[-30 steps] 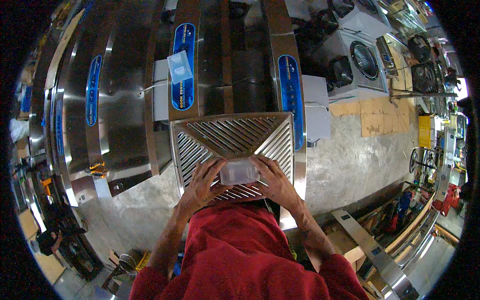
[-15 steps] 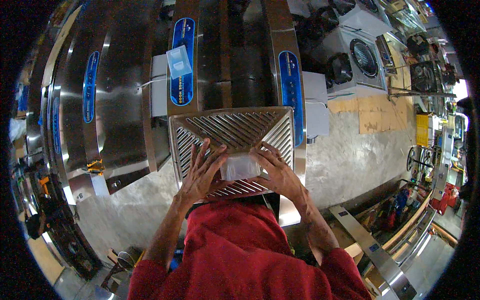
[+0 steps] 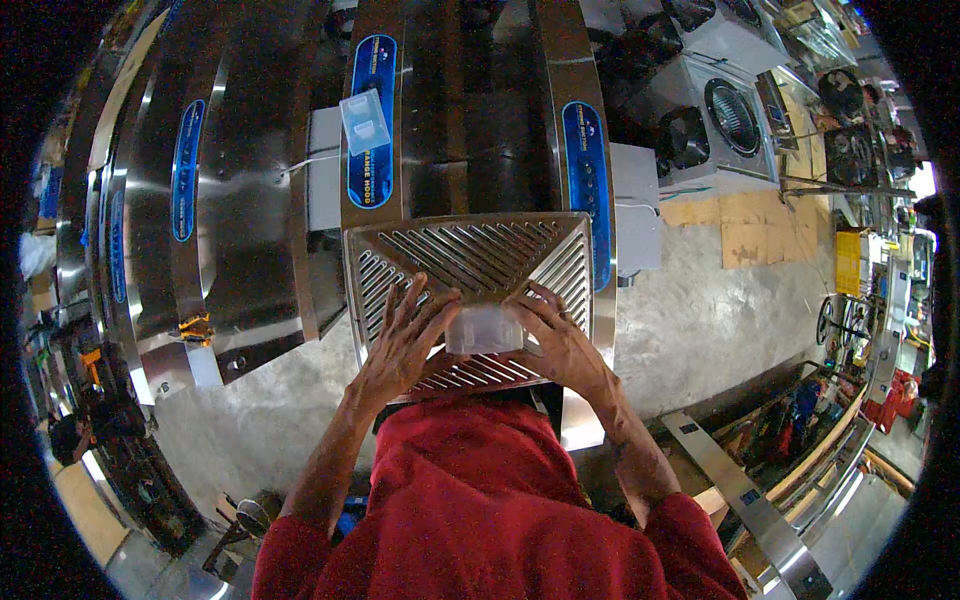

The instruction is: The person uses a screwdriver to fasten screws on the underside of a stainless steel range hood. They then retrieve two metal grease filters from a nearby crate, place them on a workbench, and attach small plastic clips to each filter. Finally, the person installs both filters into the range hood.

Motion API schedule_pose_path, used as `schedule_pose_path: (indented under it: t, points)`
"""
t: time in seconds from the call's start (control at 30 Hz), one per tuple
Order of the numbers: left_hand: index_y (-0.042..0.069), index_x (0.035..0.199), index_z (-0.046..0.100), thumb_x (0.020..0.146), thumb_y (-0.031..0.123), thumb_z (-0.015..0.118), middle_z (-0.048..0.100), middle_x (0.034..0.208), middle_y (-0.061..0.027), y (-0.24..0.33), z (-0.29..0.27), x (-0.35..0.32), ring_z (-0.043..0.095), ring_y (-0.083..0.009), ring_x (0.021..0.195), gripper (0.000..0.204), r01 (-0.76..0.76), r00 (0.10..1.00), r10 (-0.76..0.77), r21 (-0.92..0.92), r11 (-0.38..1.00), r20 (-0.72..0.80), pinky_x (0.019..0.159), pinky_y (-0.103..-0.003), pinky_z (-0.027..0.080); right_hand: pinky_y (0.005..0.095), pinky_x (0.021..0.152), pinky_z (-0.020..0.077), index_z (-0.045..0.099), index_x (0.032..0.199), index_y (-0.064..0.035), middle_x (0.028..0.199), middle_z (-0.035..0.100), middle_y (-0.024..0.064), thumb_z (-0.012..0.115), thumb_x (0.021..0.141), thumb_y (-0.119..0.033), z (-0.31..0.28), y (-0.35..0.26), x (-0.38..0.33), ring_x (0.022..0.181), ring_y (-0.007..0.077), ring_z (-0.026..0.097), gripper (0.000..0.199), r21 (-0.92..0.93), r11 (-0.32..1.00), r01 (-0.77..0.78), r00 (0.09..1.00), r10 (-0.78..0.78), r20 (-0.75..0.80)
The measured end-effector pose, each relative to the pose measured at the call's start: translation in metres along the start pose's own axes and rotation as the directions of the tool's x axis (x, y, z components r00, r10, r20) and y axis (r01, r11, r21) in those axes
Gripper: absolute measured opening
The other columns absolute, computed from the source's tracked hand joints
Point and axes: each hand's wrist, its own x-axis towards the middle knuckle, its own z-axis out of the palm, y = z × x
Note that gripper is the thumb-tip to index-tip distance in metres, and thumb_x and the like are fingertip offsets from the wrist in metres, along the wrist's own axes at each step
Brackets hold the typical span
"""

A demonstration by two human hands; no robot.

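In front of me a slatted metal filter panel (image 3: 470, 235) lies tilted at the near end of a stainless steel range hood (image 3: 490, 130). At its middle is a clear plastic cup (image 3: 484, 330), flanked by both hands. My left hand (image 3: 405, 335) grips the cup's left side, its other fingers stretched over the slats. From the right, my right hand (image 3: 560, 345) holds the cup's other side, fingertips at its upper corner. The thumbs are partly hidden. A second clear plastic cup (image 3: 365, 122) rests on the hood's blue label strip (image 3: 372, 185).
Another steel hood (image 3: 250, 200) stands to the left, with an orange tool-like item (image 3: 195, 328) on it. White blower housings (image 3: 730, 110) sit at the far right. Cardboard (image 3: 765, 230) lies on the concrete floor (image 3: 700, 320). Long metal strips (image 3: 745, 490) lie at the lower right.
The view has shifted slightly, so the scene sits a little further right. Both hands keep nearly the same hold on the cup.
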Motion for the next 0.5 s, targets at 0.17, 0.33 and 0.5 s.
schedule_pose_path:
  t: [0.17, 0.33, 0.5]
  points:
    - [0.01, 0.157, 0.049, 0.089, 0.058, 0.077, 0.041, 0.169, -0.0112, 0.006, 0.002, 0.0, 0.017, -0.0434, 0.163, 0.087, 0.061, 0.998, -0.061, -0.009, 0.998, 0.018, 0.131, -0.065, 0.01, 0.0502, 0.124, 0.0395, 0.056, 0.148, -0.0062, 0.152, 0.056, 0.0166, 0.088, 0.081, -0.024, -0.003, 0.001, 0.004, 0.148, 0.041, 0.044, 0.076, -0.006, 0.999, 0.046, 0.998, -0.047, -0.044]
    - [0.012, 0.154, 0.052, 0.089, 0.056, 0.078, 0.045, 0.166, -0.0102, 0.007, -0.004, 0.001, 0.021, -0.043, 0.162, 0.082, 0.074, 0.997, -0.074, -0.011, 0.997, 0.01, 0.13, -0.065, 0.014, 0.0502, 0.12, 0.0433, 0.057, 0.147, -0.0085, 0.153, 0.055, 0.016, 0.086, 0.084, -0.018, 0.0, -0.006, 0.004, 0.146, 0.0406, 0.046, 0.07, 0.005, 1.0, 0.023, 0.997, -0.022, -0.079]
    - [0.012, 0.15, 0.057, 0.09, 0.051, 0.079, 0.056, 0.157, -0.0074, 0.012, -0.009, 0.007, 0.03, -0.0402, 0.159, 0.075, 0.057, 0.997, -0.058, -0.01, 0.998, -0.051, 0.127, -0.065, 0.019, 0.0509, 0.118, 0.0461, 0.058, 0.147, -0.0114, 0.156, 0.052, 0.0156, 0.083, 0.086, -0.016, -0.005, -0.006, 0.004, 0.144, 0.0427, 0.047, 0.066, 0.011, 0.999, -0.042, 0.997, 0.042, -0.058]
